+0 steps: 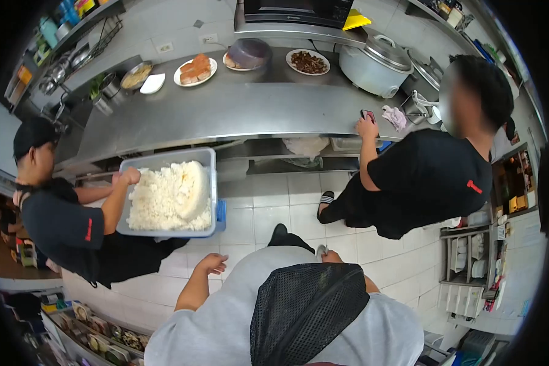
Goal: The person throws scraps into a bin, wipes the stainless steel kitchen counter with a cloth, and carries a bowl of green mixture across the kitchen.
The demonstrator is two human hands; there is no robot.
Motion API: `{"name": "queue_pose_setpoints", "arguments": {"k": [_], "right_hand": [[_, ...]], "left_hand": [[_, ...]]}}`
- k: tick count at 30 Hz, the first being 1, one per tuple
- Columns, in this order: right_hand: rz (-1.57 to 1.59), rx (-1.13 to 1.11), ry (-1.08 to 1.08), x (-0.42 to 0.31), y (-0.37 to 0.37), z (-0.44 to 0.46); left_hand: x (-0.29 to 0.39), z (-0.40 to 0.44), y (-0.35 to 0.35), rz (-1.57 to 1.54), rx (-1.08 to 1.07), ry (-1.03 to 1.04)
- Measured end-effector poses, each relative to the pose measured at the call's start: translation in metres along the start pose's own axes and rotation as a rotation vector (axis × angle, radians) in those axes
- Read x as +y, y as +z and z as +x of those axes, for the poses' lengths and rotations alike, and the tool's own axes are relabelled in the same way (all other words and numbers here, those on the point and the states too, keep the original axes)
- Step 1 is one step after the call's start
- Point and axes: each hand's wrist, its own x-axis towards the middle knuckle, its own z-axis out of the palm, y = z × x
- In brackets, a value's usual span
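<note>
My left hand [213, 263] hangs beside my body over the tiled floor, its fingers loosely curled and apart, with nothing in them. On the other side, my right hand [332, 256] is closed on a small metal utensil [321, 251], whose rounded end sticks up. Nearest to my left hand is a large plastic tub [213, 183] full of white rice [165, 195], with a big rounded block of it at the right. A person at the left [61, 213] reaches into the tub with a hand on a handle.
Along the wall runs a steel counter [226, 113] with plates of food, a rice cooker [375, 67] and a pink cloth [394, 118]. At the right another person [427, 177] holds a phone [368, 114]. A microwave [296, 12] sits above; shelves [470, 262] stand far right.
</note>
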Motion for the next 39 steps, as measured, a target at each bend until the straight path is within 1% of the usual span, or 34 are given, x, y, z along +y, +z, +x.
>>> {"name": "queue_pose_setpoints", "arguments": {"k": [1,3,4,6,7,8,10,12,13,14,16,17,18,19,20,21,22,23,24,25,26,27,28,29,30,31,32,33,34,35,36,37,38,39], "right_hand": [[0.011,0.0,-0.007,0.005,-0.005,0.021],[-0.073,-0.234,-0.017,0.019,-0.006,0.069],[-0.069,-0.238,-0.022,0.007,-0.015,0.078],[-0.015,-0.227,0.049,-0.02,-0.043,0.083],[-0.001,-0.135,0.028,-0.035,-0.057,0.088],[-0.009,-0.135,0.015,-0.04,-0.057,0.111],[0.204,-0.055,0.06,-0.037,-0.039,0.177],[0.212,0.27,-0.286,-0.062,-0.049,0.194],[0.247,0.373,-0.394,-0.095,-0.072,0.203],[0.302,0.476,-0.457,-0.12,-0.108,0.229],[0.471,0.748,-0.519,-0.176,-0.229,0.263],[0.578,0.879,-0.525,-0.201,-0.299,0.263],[0.663,0.984,-0.53,-0.222,-0.352,0.257],[0.732,1.081,-0.539,-0.231,-0.384,0.249],[0.742,1.101,-0.523,-0.235,-0.377,0.245],[0.726,1.09,-0.495,-0.227,-0.345,0.25],[0.704,1.059,-0.455,-0.212,-0.303,0.254],[0.664,1.005,-0.394,-0.192,-0.244,0.256],[0.635,0.938,-0.32,-0.169,-0.179,0.249],[0.616,0.853,-0.241,-0.152,-0.104,0.229],[0.623,0.784,-0.167,-0.134,-0.036,0.209],[0.633,0.766,-0.11,-0.156,-0.013,0.161],[0.698,0.601,0.042,-0.162,-0.024,0.129],[0.68,0.519,0.222,-0.216,-0.074,0.075],[0.633,0.536,0.111,-0.172,-0.032,0.105],[0.53,0.54,0.191,-0.177,-0.032,0.094],[0.419,0.534,0.254,-0.175,-0.029,0.094],[0.439,0.539,0.28,-0.176,-0.029,0.09],[0.363,0.482,0.308,-0.17,-0.02,0.093],[0.283,0.421,0.326,-0.163,-0.011,0.099],[0.295,0.417,0.33,-0.158,0.0,0.103],[0.424,0.443,0.394,-0.157,0.007,0.102],[0.553,0.471,0.461,-0.158,0.014,0.099],[0.579,0.42,0.419,-0.169,0.004,0.087]], "left_hand": [[0.03,-0.005,-0.007,-0.041,-0.081,0.02],[0.102,-0.032,-0.026,-0.117,-0.153,0.162],[0.137,-0.044,-0.039,-0.142,-0.134,0.255],[0.204,-0.066,-0.069,-0.192,-0.12,0.434],[0.239,-0.08,-0.088,-0.213,-0.118,0.527],[0.281,-0.106,-0.107,-0.226,-0.05,0.599],[0.352,-0.114,-0.169,-0.334,-0.033,0.83],[0.44,-0.171,-0.21,-0.483,0.084,0.999],[0.479,-0.192,-0.238,-0.531,0.147,1.08],[0.512,-0.208,-0.268,-0.56,0.172,1.178],[0.588,-0.25,-0.327,-0.622,0.171,1.372],[0.623,-0.271,-0.354,-0.612,0.089,1.478],[0.654,-0.297,-0.371,-0.583,0.166,1.57],[0.686,-0.314,-0.4,-0.586,0.152,1.638],[0.716,-0.329,-0.427,-0.61,0.105,1.693],[0.749,-0.334,-0.469,-0.599,0.042,1.744],[0.773,-0.35,-0.497,-0.554,-0.004,1.698],[0.798,-0.353,-0.539,-0.478,-0.036,1.679],[0.821,-0.355,-0.576,-0.57,-0.165,1.586],[0.851,-0.352,-0.601,-0.787,-0.01,1.586],[0.86,-0.36,-0.607,-0.791,-0.104,1.551],[0.887,-0.353,-0.663,-0.753,-0.322,1.48],[0.912,-0.351,-0.712,-0.671,-0.245,1.438],[0.943,-0.341,-0.76,-0.583,-0.105,1.51],[0.955,-0.345,-0.761,-0.731,-0.003,1.565],[0.971,-0.337,-0.792,-0.781,-0.029,1.529],[0.96,-0.35,-0.737,-0.585,-0.275,1.565],[0.966,-0.34,-0.785,-0.643,-0.173,1.589],[0.958,-0.34,-0.787,-0.698,-0.066,1.607],[0.951,-0.343,-0.761,-0.74,0.087,1.738],[0.939,-0.35,-0.722,-0.778,0.263,1.855],[0.932,-0.35,-0.729,-0.737,0.156,1.935],[0.925,-0.351,-0.737,-0.669,0.033,1.971],[0.922,-0.347,-0.758,-0.643,0.061,2.081]]}}
